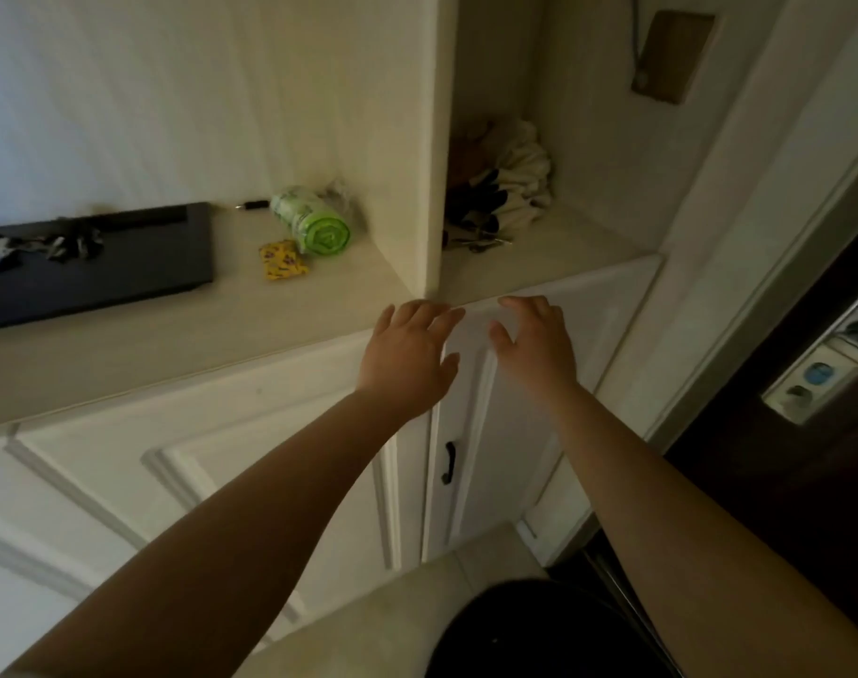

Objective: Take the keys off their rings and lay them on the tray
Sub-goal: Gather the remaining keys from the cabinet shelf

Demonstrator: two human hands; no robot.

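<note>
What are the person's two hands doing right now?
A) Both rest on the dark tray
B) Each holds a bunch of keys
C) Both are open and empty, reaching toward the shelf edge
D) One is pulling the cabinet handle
C: the left hand and right hand are spread open with nothing in them, near the shelf edge, well to the right of the dark tray.
</note>
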